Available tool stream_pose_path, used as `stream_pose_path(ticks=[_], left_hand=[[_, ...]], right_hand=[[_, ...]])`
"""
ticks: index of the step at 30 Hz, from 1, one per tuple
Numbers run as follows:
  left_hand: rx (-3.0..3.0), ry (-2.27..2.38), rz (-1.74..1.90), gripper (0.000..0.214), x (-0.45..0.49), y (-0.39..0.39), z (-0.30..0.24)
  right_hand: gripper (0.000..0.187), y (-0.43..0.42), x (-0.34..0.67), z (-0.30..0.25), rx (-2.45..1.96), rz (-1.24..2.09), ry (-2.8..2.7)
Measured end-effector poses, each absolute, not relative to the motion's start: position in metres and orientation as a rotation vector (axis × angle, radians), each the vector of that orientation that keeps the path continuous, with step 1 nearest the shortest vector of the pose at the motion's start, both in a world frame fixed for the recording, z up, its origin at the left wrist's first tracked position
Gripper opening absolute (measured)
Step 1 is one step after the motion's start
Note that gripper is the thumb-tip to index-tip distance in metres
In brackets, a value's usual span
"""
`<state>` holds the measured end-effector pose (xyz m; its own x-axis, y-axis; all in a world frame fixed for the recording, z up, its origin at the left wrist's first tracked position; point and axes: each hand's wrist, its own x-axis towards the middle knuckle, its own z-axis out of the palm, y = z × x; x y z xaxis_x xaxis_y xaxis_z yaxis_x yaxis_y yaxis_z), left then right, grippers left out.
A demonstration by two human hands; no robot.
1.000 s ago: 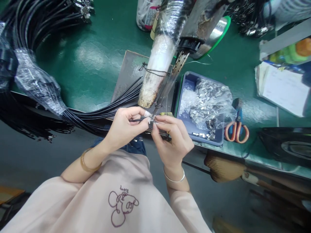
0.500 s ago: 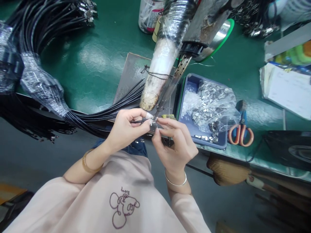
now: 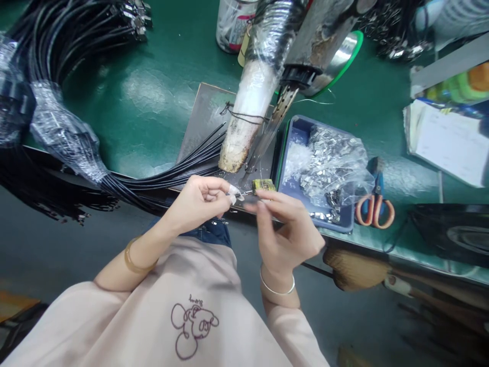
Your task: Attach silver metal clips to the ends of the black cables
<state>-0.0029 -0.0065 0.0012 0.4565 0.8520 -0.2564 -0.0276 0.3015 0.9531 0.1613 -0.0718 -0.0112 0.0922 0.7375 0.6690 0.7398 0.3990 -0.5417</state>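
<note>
My left hand (image 3: 198, 201) pinches the end of a thin black cable (image 3: 240, 194), its finger and thumb tips wrapped in white. Its metallic tip points right, toward a small yellow-green block (image 3: 263, 185), possibly a sponge. My right hand (image 3: 286, 224) is just right of the cable end, thumb and forefinger drawn together. Motion blurs its fingertips, and anything between them cannot be made out. A soldering iron (image 3: 273, 122) slants down over both hands, beside a white tube wrapped in plastic film (image 3: 248, 107). More black cables (image 3: 179, 171) run in from the left.
A blue tray (image 3: 346, 224) at right holds a plastic bag of small metal parts (image 3: 324, 158). Scissors with orange handles (image 3: 376, 209) lie beside it. Film-wrapped cable bundles (image 3: 64, 132) lie at left. Papers (image 3: 451, 142) are far right, a jar (image 3: 233, 25) at the back.
My right hand has moved away from the cable end, to the right. My left hand keeps its pinch near the same place. More of the yellow-green block shows.
</note>
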Motion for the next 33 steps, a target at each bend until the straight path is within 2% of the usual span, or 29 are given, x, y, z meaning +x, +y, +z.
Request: stream_pose_path(ticks=[5,11,15,18,22,26,30,33], left_hand=[[1.313,0.921,0.851,0.012,-0.002,-0.020,-0.004],[1.381,0.838,0.810,0.010,-0.006,-0.026,-0.011],[1.085,0.693,0.649,0.012,-0.015,-0.018,-0.014],[0.927,0.626,0.611,0.019,-0.020,-0.014,-0.016],[0.901,0.627,0.576,0.017,-0.017,-0.014,-0.013],[1.004,0.651,0.642,0.008,-0.010,-0.015,-0.004],[0.997,0.718,0.717,0.011,-0.005,-0.016,-0.002],[0.994,0.800,0.776,0.014,-0.003,-0.017,-0.005]], right_hand=[[0.002,-0.077,0.162,-0.006,-1.488,-0.053,-1.741],[0.018,-0.078,0.154,0.001,-1.503,0.068,-1.818],[0.013,-0.091,0.168,0.011,-1.448,0.241,-1.556],[0.012,-0.089,0.190,0.018,-1.606,0.182,-1.439],[0.027,-0.066,0.227,0.012,-1.919,0.051,-1.499],[0.019,-0.040,0.251,0.003,-2.063,0.140,-1.608],[0.015,-0.033,0.252,0.007,-2.136,0.341,-1.645],[0.014,-0.038,0.245,0.011,-2.133,0.336,-1.637]])
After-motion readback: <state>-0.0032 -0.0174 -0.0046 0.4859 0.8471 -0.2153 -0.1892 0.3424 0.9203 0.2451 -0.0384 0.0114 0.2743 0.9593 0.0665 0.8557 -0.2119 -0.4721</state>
